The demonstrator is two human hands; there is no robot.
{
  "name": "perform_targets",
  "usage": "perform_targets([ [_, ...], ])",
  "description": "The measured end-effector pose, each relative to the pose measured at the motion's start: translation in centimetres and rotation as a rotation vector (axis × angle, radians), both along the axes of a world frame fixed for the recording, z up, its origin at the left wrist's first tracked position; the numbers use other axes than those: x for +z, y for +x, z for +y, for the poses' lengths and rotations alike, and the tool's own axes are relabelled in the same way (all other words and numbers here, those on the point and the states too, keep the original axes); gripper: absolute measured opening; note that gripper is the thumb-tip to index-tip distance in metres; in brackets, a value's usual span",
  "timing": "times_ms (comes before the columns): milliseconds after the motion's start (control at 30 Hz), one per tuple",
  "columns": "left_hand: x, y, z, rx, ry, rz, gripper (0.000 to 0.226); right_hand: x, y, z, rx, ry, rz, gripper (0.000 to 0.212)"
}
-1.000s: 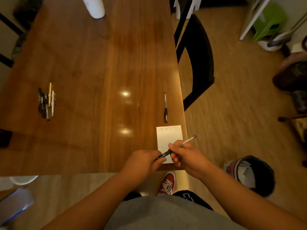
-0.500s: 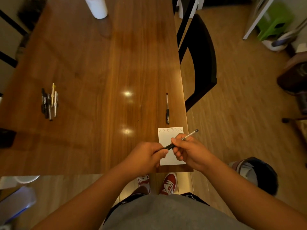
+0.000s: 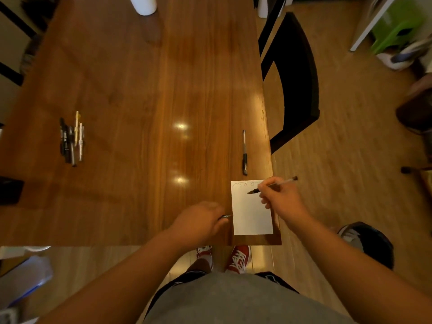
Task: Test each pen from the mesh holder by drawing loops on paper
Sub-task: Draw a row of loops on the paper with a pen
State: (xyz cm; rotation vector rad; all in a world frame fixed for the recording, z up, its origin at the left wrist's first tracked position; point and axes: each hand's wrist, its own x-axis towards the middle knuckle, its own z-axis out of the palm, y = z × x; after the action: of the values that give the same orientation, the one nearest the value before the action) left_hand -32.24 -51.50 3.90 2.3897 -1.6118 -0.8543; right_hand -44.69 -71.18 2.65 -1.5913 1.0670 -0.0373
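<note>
White paper (image 3: 252,216) lies on the table (image 3: 140,90) between the hands. Right hand (image 3: 279,197) grips a pen (image 3: 284,181), tip at the sheet's upper part. Left hand (image 3: 198,222), fingers curled, holds the pen cap (image 3: 227,216) just left of the sheet. A second pen (image 3: 244,153) lies just beyond the right hand; a pen cluster (image 3: 71,139) lies well left of the left hand
</note>
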Motion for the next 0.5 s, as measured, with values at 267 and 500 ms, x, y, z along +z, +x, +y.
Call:
perform_targets([
  [267,-3.4,-2.8,-3.3,-0.326,-0.098,-0.052,0.039,-2.0,1.3,2.0,0.168,-0.209,0.016,0.011],
  [500,-5.4,-3.4,-3.5,-0.379,-0.107,-0.069,0.037,-2.0,1.8,2.2,0.203,-0.196,0.008,0.011],
])
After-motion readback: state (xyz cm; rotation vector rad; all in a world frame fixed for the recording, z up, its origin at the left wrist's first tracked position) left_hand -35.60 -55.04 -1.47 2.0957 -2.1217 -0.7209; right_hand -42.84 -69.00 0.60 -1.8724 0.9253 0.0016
